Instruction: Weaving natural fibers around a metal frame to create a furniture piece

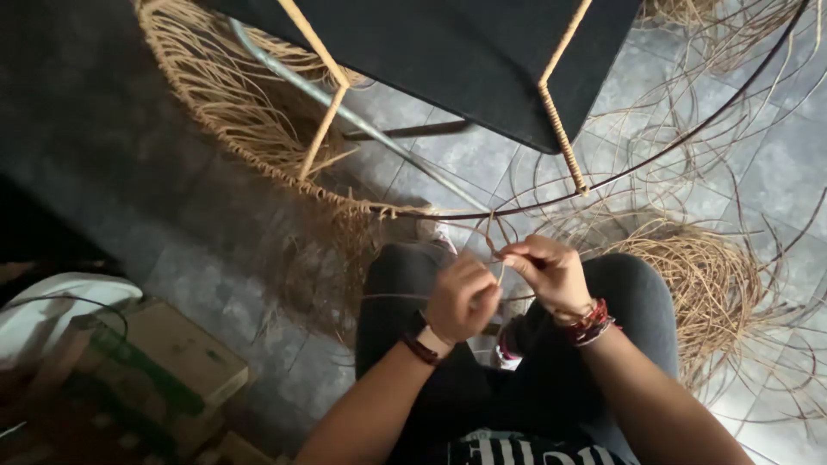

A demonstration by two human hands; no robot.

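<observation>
A seated person works a thin rattan strand (497,245) with both hands close together above the knees, seen from a head-worn camera looking down. The left hand (463,299) is curled into a loose fist, fingers pinched on the strand; the right hand (551,271) is closed on the same strand just beside it, the two hands nearly touching. The strand loops up from the fingers toward the dark metal hoop (620,176) of a chair frame in front of the knees. Part of that hoop's rim is already wrapped in woven rattan fringe (233,103), and two wrapped struts (562,129) rise to a black seat panel (465,52). A loose coil of rattan (706,284) lies on the grey tiled floor (431,159) to the right, near the person's right knee. A cardboard box (172,353) sits at lower left. Bracelets (590,323) circle the right wrist.
</observation>
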